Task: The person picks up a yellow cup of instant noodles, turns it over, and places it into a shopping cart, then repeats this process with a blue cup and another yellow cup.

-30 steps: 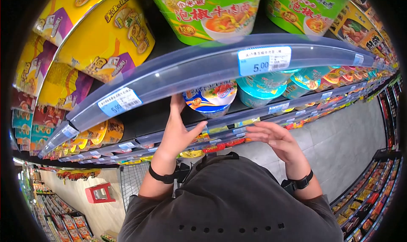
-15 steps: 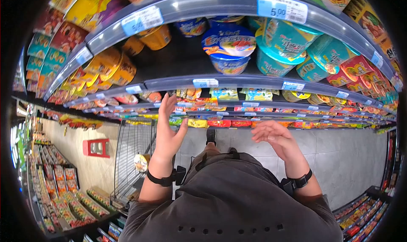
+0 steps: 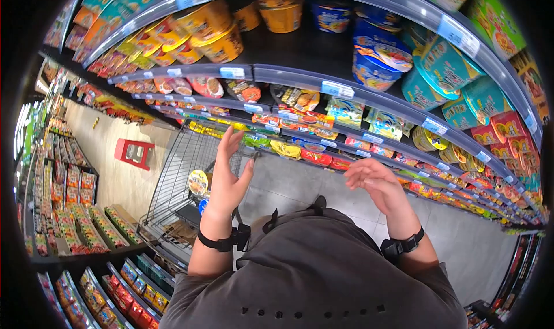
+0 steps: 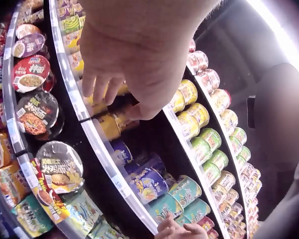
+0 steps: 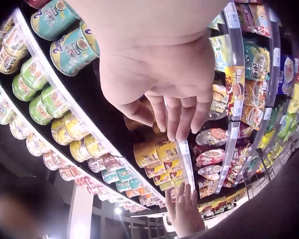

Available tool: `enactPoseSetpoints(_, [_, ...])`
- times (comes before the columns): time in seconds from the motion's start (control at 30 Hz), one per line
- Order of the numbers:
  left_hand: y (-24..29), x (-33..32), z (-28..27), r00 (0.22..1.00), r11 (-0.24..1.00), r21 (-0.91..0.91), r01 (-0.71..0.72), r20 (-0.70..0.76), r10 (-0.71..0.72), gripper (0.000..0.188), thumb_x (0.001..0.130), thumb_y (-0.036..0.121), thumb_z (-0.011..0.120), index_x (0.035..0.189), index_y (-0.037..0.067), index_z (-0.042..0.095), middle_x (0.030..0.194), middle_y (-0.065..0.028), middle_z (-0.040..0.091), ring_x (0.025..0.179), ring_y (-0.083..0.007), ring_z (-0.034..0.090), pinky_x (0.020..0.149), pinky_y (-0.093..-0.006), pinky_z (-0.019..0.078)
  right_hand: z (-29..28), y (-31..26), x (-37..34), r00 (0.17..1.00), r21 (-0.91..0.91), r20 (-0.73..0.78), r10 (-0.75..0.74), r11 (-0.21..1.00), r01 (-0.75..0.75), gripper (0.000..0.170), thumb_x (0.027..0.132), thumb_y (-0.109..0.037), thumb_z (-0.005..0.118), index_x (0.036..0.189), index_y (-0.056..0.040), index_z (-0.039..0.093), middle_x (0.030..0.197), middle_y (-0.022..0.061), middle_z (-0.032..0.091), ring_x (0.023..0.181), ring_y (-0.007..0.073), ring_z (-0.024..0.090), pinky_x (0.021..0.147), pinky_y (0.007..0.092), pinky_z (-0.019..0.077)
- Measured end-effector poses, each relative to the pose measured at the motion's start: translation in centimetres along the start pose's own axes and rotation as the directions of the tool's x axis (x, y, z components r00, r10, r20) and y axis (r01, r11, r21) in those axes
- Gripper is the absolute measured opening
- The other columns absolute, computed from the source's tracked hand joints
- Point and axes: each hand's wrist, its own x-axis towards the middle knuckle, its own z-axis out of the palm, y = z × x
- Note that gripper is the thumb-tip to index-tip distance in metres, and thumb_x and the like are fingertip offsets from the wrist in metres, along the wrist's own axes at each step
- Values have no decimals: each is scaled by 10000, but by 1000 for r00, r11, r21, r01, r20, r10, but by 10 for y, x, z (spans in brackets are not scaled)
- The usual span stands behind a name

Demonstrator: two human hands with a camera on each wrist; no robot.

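My left hand (image 3: 229, 170) is raised in front of the shelves, its fingers extended and thumb apart, holding nothing. To its right, my right hand (image 3: 378, 188) hangs in the air with loosely bent fingers and nothing in them. Blue instant noodle tubs (image 3: 378, 64) stand on the shelf beyond both hands, beside stacked teal tubs (image 3: 447, 69). Orange noodle tubs (image 3: 219, 43) sit further left on that same shelf. The left wrist view has the left hand (image 4: 139, 64) large against the shelves; the right wrist view shows the right hand (image 5: 159, 74) likewise.
A wire shopping cart (image 3: 173, 173) stands at the left, with a round noodle tub (image 3: 198, 181) in it. Past the cart, a red stool (image 3: 134, 153) is on the floor. Lower shelves carry bagged noodles (image 3: 346, 111). Another display of packets (image 3: 133, 294) lies at the lower left.
The left hand has drawn back from beside the blue noodle tub on the shelf. My view has turned left, so the shelves sit further right and more of the cart shows.
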Motion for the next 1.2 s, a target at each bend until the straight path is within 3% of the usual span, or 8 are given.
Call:
enactPoseSetpoints(0.2, [-25,-50,-71,996,999,40,13,-84,-9,785,898,-45,652,1592,35,295,1463,-203,546,1379,-317,517,1137,-434,405,53,25,31,996,-28,42,74,997,-73,421,953,-168,629,1346,-23,589,1260,161,684,1110,248,671,954,371,510])
enactPoseSetpoints(0.33, [-42,-102,-133,977,990,56,129,-177,-117,756,913,-36,637,1590,43,307,1453,-194,558,1371,-305,526,1139,-426,414,107,54,61,983,-66,86,162,985,-157,428,946,-177,628,1344,-24,591,1253,156,684,1094,243,668,958,373,505])
enactPoseSetpoints(0.67, [-105,-281,-269,813,908,-3,420,-445,-377,697,941,-8,641,1574,72,360,1394,-177,603,1326,-282,568,1119,-410,439,269,142,112,880,-246,261,397,909,-337,390,952,-154,624,1305,11,600,1222,158,684,1072,229,665,944,360,511])
enactPoseSetpoints(0.97, [-139,-405,-324,706,828,-77,556,-482,-519,689,947,47,666,1569,71,370,1372,-164,611,1272,-290,596,1085,-419,455,377,203,129,757,-414,381,531,830,-373,388,969,-150,614,1335,-21,603,1254,142,693,1110,224,673,957,365,511])
enactPoseSetpoints(1.2, [-158,-440,-335,666,801,-130,584,-488,-564,680,947,54,665,1563,68,377,1365,-162,610,1267,-294,597,1077,-427,464,405,225,127,697,-536,364,618,751,-386,366,990,-128,588,1337,-12,599,1257,138,690,1101,216,676,956,358,514])
